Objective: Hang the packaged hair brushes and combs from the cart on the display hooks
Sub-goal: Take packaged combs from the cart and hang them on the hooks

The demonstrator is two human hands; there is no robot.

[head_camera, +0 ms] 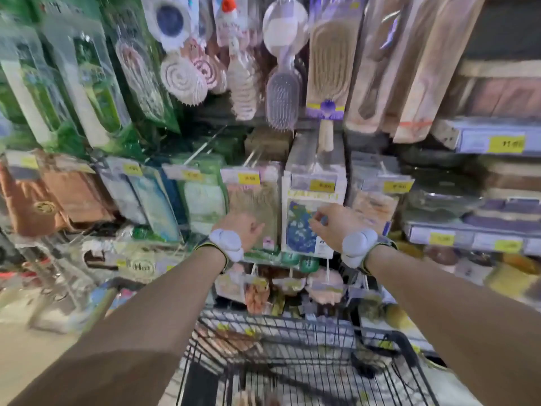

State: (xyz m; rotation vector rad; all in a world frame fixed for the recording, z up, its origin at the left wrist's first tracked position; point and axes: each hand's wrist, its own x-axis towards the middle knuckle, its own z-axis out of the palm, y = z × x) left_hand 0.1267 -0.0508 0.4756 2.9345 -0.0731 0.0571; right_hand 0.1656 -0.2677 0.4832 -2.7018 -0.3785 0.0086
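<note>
While both hands are reaching over the cart [278,320] toward the hooks [205,146], the job is looking well along. The right hand [332,222] seems to be pinching a blue flowered pack [301,235] that is sitting at the front of its row. The left hand [244,230] is lying against the tan pack [254,200] beside it with its fingers hidden, so I cannot tell its grip. Brushes [282,92] are hanging thick above. The cart's basket is showing mostly bare wire, so little is likely remaining.

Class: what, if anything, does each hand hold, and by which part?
Right hand pinches the blue floral package near its right edge. Left hand rests against the tan package; grip unclear.
</note>
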